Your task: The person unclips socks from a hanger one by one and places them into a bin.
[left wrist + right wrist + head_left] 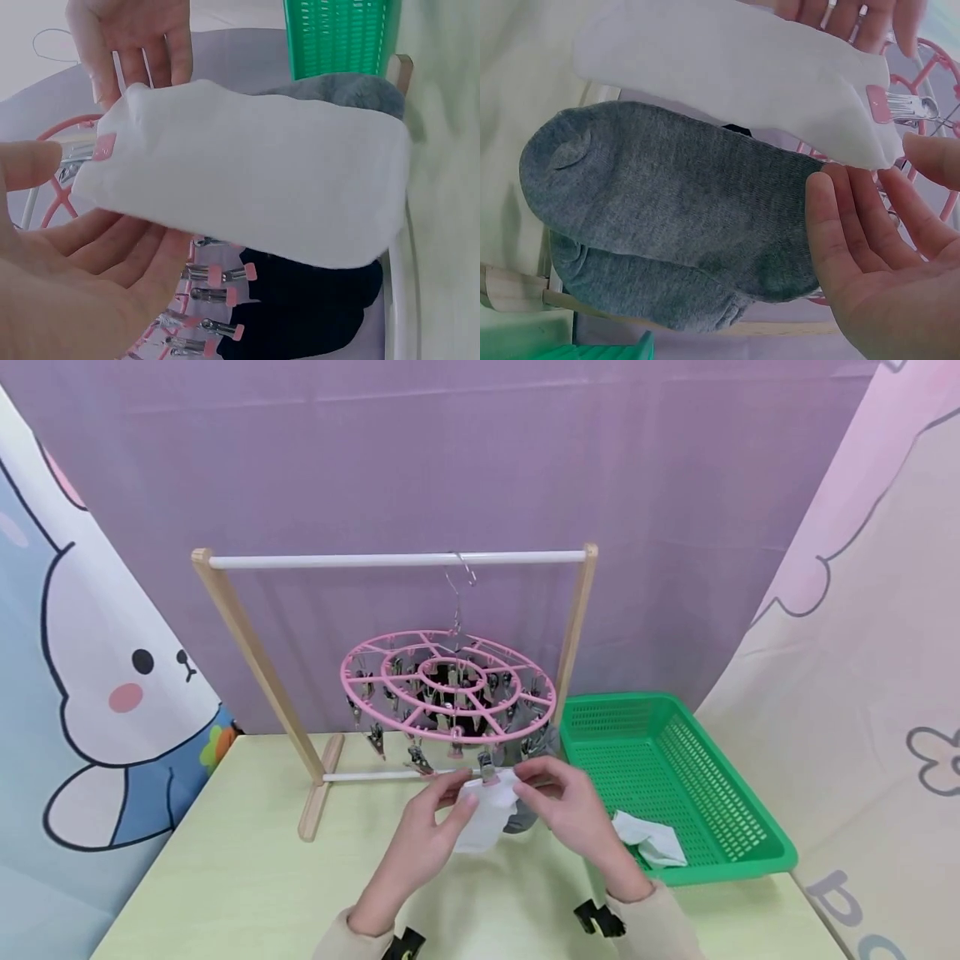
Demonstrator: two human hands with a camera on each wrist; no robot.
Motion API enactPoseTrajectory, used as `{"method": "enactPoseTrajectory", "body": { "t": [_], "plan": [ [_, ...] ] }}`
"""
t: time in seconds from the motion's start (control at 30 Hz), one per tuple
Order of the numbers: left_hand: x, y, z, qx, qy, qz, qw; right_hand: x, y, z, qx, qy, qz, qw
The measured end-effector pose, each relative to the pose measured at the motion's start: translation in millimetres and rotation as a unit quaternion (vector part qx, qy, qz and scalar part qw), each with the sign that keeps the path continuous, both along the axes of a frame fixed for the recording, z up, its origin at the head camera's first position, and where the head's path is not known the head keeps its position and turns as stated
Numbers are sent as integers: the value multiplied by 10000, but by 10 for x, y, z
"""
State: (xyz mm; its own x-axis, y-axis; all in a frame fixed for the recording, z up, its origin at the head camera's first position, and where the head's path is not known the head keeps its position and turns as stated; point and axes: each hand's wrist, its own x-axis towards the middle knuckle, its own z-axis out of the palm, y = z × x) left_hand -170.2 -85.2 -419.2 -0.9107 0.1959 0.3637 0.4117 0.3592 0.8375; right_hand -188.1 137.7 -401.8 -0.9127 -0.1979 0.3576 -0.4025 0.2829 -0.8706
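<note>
A white sock (480, 818) hangs by its cuff from a metal clip with pink tips (104, 147) at the near rim of the round pink drying hanger (448, 737). My left hand (427, 835) is at the cuff's left side, fingers touching its edge and thumb apart near the clip. On the cuff's other side, my right hand (567, 806) has its fingertips by the corner, thumb apart from the fingers. Grey socks (675, 202) hang beside the white one. Black socks (307, 315) hang farther back on the hanger, partly hidden in the head view.
The hanger's hook (466, 568) sits over the white bar (337, 561) of a wooden stand (258, 664). A green basket (750, 810) on the right holds a white cloth item (652, 839). Several unused clips (377, 739) dangle along the rim.
</note>
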Motion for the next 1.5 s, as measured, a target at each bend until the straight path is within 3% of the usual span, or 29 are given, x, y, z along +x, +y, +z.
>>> {"method": "enactPoseTrajectory", "body": {
  "t": [0.27, 0.47, 0.93, 1.5],
  "plan": [
    [-48, 109, 51, 593, 564, -124, 9966, 7, -61, -34, -85, 22, 89, 9999],
    [-88, 164, 83, 1046, 777, -244, 9912, 19, -118, -35, -175, -59, 98, 9998],
    [-89, 191, 220, 1548, 437, -92, 9869, 31, -212, -24, -116, -75, 114, 9998],
    [-102, 201, 299, 1269, 251, -12, 9916, 40, -243, 2, -59, -4, 46, 10000]
  ]
}}
